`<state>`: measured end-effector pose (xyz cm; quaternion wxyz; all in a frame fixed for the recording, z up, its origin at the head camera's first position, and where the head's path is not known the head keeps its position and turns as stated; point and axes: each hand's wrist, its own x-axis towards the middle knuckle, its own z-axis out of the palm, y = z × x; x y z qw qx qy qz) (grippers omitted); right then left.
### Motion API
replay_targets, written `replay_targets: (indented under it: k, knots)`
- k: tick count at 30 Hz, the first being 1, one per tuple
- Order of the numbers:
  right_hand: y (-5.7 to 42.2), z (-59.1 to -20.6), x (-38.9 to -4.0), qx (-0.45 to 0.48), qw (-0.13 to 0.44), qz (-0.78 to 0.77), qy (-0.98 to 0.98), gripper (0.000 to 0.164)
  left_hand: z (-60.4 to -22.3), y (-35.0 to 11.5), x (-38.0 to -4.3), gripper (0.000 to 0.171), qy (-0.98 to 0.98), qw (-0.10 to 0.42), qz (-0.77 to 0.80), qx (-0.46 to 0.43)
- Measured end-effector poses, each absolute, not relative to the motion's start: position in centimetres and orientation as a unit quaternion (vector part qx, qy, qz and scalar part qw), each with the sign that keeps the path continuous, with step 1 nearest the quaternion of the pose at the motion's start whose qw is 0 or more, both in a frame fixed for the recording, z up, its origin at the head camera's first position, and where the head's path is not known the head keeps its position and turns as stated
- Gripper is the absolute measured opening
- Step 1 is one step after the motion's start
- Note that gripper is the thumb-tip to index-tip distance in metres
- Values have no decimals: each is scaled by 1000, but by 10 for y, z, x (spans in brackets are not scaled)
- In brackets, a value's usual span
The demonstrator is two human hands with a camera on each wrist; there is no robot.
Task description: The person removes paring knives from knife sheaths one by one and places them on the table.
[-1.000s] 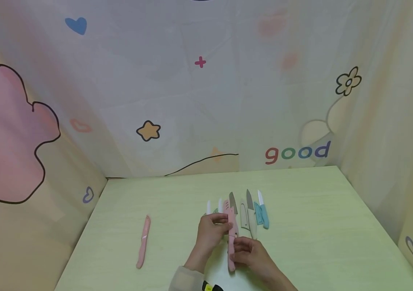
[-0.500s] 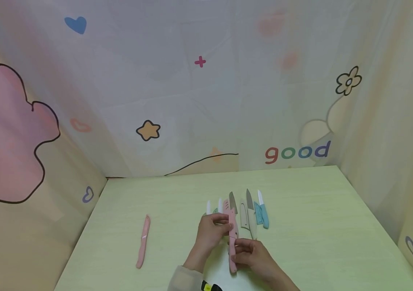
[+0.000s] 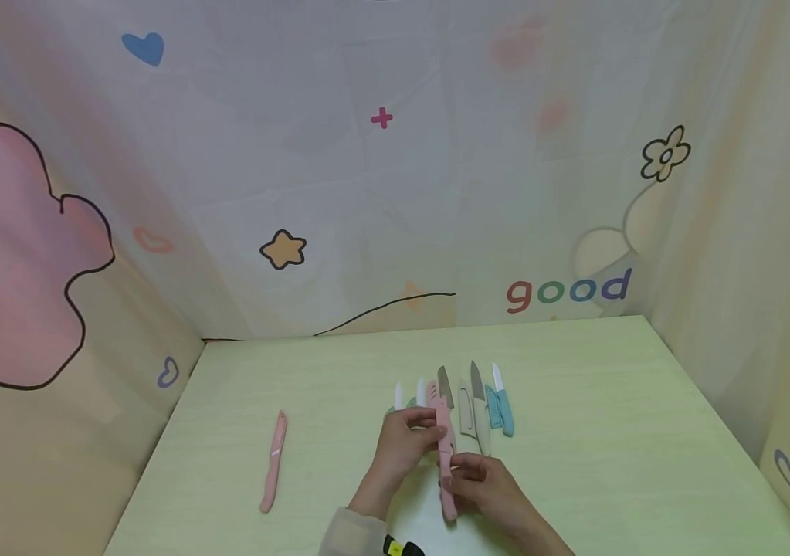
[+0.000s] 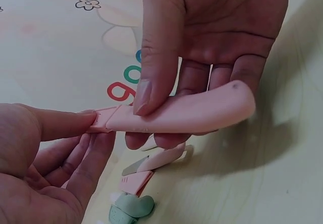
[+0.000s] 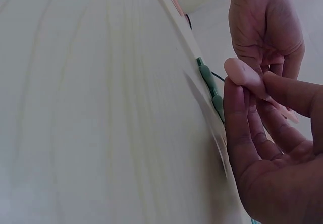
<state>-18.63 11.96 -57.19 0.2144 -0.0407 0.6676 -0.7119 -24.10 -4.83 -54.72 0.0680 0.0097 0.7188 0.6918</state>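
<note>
Both hands hold a pink knife (image 3: 445, 463) above the table, its blade covered by a pink sheath (image 3: 442, 419). My left hand (image 3: 400, 446) pinches the sheath between thumb and fingers. Lower down, my right hand (image 3: 488, 488) grips the handle, thumb on one side and fingers beneath, as the left wrist view shows the handle (image 4: 186, 112). Just beyond the hands lies an unsheathed pink knife with a grey blade (image 3: 445, 384), beside a loose pink sheath (image 3: 432, 392). Two white blades (image 3: 398, 396) show past my left hand; their green handles (image 4: 139, 205) appear in the left wrist view.
A cream knife (image 3: 481, 413) with its loose sheath (image 3: 467, 413) and a blue knife (image 3: 506, 413) with its sheath (image 3: 494, 407) lie right of the hands. Another sheathed pink knife (image 3: 274, 462) lies apart on the left. Printed curtains (image 3: 381, 193) surround the pale green table (image 3: 617, 440).
The handle end of the held knife has swung slightly to the right, with small shifts of my right fingers. My left hand stays on the sheath, and the knives on the table have not moved.
</note>
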Motion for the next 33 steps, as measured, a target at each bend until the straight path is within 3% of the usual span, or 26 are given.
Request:
replay_targets:
  k: [33]
  knots:
    - [116, -570, -186, -27, 244, -705, 665, 44, -549, -48, -238, 22, 730, 62, 680, -17]
